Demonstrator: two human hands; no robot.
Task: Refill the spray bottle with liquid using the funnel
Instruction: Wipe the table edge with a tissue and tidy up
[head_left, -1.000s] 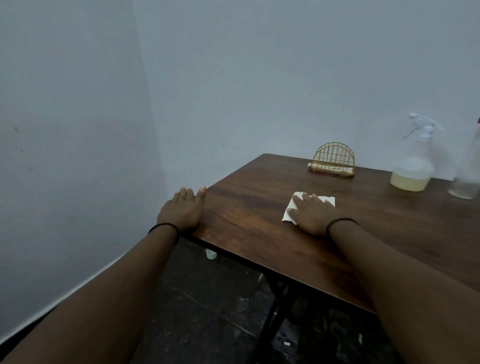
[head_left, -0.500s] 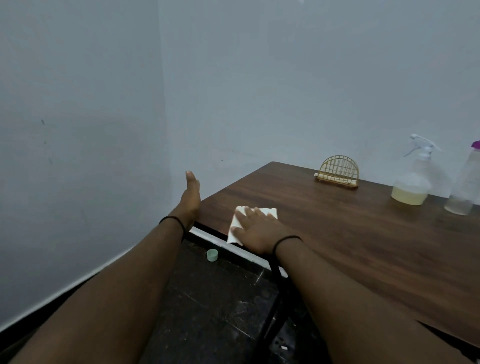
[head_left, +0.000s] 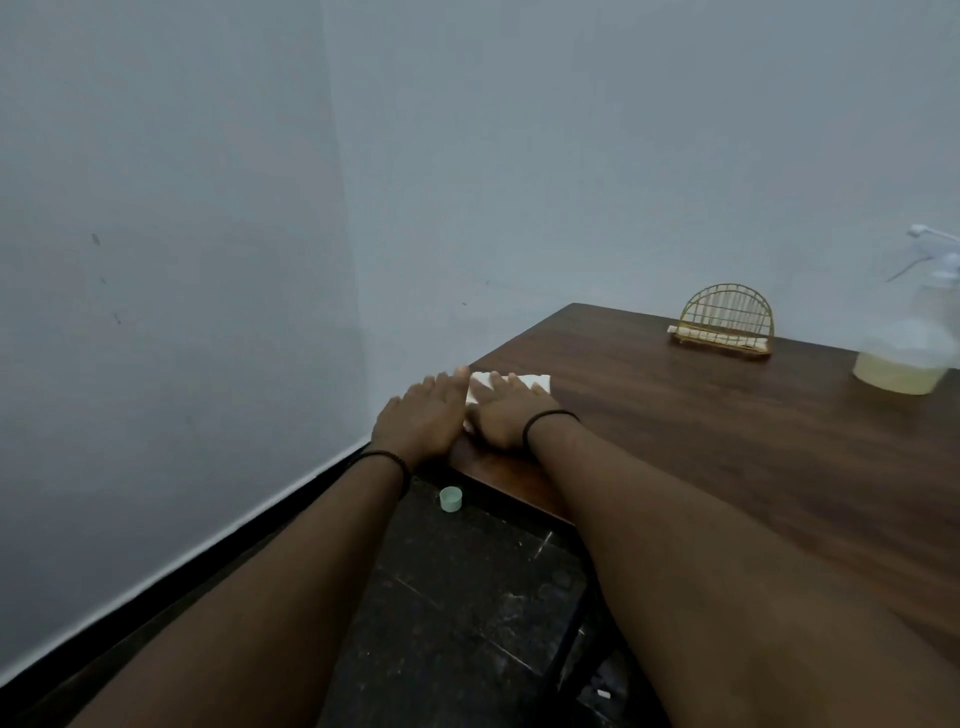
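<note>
Table: wooden tabletop (head_left: 727, 441), with both hands at its near left corner.
Progress: judging from the scene, the refill looks done and this is wiping up. The spray head sits on the bottle, and no funnel is in view.
Spray bottle: spray bottle (head_left: 906, 358) stands at the far right edge of the view, well apart from the hands, holding pale yellow liquid low in its body.
Napkin holder: gold wire napkin holder (head_left: 726, 322) stands near the wall, left of the bottle.
Right hand: right hand (head_left: 506, 415) lies flat with straight fingers, pressing a white tissue (head_left: 535, 382) onto the table corner.
Left hand: left hand (head_left: 421, 415) is flat and grasps nothing, just beside the right at the table edge.
Floor: a small green cap (head_left: 450, 499) lies on the dark floor under the corner.
</note>
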